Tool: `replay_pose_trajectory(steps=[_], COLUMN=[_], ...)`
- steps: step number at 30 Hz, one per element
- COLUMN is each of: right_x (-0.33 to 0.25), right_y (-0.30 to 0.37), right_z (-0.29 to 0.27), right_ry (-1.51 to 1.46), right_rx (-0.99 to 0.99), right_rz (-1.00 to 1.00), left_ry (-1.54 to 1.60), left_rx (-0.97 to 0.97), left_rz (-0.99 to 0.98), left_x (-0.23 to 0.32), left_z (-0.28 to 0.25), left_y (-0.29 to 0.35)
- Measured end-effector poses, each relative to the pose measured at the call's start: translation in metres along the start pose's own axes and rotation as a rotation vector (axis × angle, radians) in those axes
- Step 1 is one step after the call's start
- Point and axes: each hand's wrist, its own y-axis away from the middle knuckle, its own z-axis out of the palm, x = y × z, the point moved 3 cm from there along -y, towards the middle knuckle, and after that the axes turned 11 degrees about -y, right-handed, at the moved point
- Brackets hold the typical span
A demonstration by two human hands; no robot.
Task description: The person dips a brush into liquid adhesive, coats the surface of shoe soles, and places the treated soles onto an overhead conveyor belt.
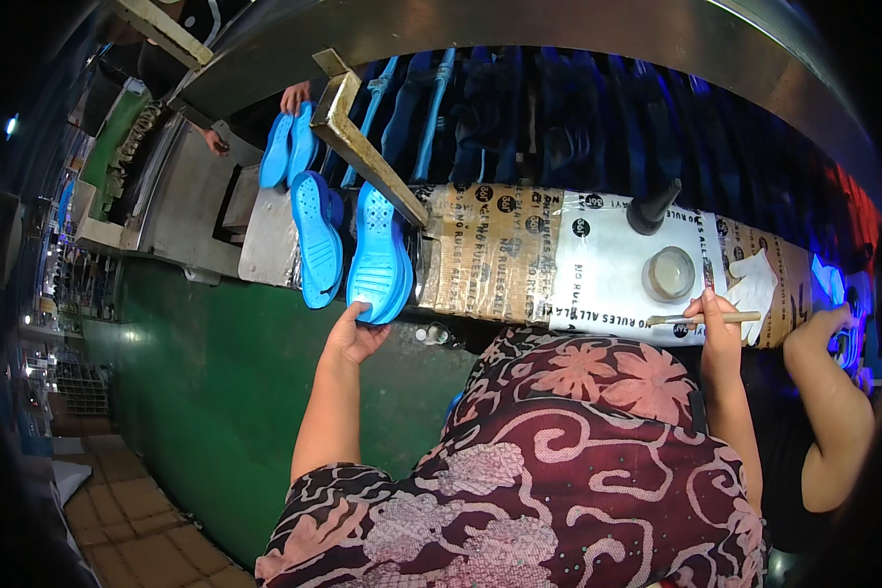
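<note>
My left hand is closed on the near end of a blue shoe sole, thumb on its upper face. That sole appears stacked on another one. Beside it on the left lies a second blue sole with small holes and ridges. Between the fingers of my right hand is a thin brush with a wooden handle, held roughly level. Just beyond that hand stands a small round jar with pale contents. Behind the jar is a black cone-shaped bottle.
Cardboard and a white printed sheet cover the bench ledge. A white glove-like cloth lies right of the jar. A metal bracket juts over the soles. Another person's hand touches blue soles at far left; a co-worker's arm is at right.
</note>
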Motion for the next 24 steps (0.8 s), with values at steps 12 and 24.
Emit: replay_pose_trajectory(steps=[12,24], right_x=[0.003,0.004], right_y=[-0.003,-0.006], right_z=[-0.001,0.002], right_ry=[-0.028,-0.055], right_rx=[-0.006,0.041], right_rz=[0.033,0.071], left_ry=[0.101,0.197], left_rx=[0.035,-0.086], left_rz=[0.088,0.138], left_x=[0.006,0.005], left_z=[0.001,-0.005], left_y=[-0.008,0.007])
